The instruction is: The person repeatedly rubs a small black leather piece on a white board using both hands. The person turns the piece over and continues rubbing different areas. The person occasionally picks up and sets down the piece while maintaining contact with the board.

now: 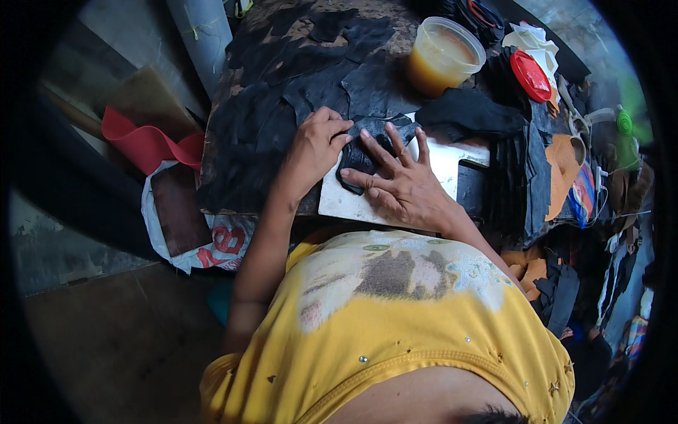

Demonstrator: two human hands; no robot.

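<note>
Both hands (367, 166) on black leather piece (367, 145)

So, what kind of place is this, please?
Probably a small craft workshop for leather or shoe parts. The worktable is covered with cut black pieces, both hands press one black piece flat on a pale board, and a tub of amber liquid, perhaps glue, stands nearby.

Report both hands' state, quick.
Left hand: fingers curled, pressing on the black leather piece, not gripping it.
Right hand: open, fingers spread flat on the same piece over the white board.
</note>
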